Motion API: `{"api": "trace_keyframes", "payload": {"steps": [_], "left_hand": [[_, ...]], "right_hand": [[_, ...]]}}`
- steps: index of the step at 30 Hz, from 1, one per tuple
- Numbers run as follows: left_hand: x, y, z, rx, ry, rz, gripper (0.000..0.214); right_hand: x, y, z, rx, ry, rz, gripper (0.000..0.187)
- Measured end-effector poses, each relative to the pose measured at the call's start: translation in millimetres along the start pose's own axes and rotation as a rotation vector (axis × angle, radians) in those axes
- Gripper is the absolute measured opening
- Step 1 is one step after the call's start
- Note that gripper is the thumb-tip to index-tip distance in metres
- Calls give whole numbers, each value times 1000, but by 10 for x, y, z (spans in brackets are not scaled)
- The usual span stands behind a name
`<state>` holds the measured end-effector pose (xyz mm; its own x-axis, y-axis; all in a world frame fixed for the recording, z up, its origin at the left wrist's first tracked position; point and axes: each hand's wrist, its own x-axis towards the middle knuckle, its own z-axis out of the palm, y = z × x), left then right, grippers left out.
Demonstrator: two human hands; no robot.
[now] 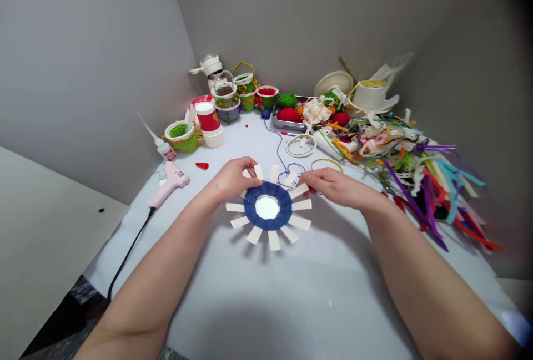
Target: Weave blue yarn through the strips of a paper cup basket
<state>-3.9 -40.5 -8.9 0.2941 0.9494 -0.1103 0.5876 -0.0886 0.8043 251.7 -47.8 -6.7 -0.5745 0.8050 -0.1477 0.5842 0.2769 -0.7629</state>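
Held above the table is a flower-shaped ring with white spokes, its inner band wound with dark blue yarn [250,213] around a round centre opening. My left hand [238,178] pinches its upper left edge, thumb on the blue band. At the upper right spokes, the fingers of my right hand [328,184] are closed together; the blue yarn strand [280,155] reaches that spot, though what exactly the fingertips grip is partly hidden. The strand runs back in loose loops to a small blue yarn ball [265,115].
A pink glue gun [169,185] with a black cord and a glue bottle [166,149] lie left. Small decorated baskets [227,96] stand behind, beside a metal tray [287,125] of yarn balls. Ribbon scraps [433,182] pile up right. Hoops [300,153] lie beyond my hands.
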Motion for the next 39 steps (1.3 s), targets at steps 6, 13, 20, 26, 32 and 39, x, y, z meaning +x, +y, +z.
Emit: {"api": "trace_keyframes", "payload": {"steps": [6,13,20,26,32,39], "left_hand": [[52,-83,73,-42,114,-45,20],[29,-121,19,-61,-192,-94,33],[-68,20,-40,-6,-343,40,51],[-103,152,177,79,-381,107,43],[-68,100,246,72,-317,93,37],[-17,14,237,105,-249,44,38]], "right_hand": [[143,186,165,133,-22,133,51],[183,170,216,133,-22,102,39],[134,16,200,17,-180,22,36],[98,-64,233,11,-215,-14,35],[106,-59,191,-12,-199,-24,41],[51,-14,21,-104,-67,56,50]]}}
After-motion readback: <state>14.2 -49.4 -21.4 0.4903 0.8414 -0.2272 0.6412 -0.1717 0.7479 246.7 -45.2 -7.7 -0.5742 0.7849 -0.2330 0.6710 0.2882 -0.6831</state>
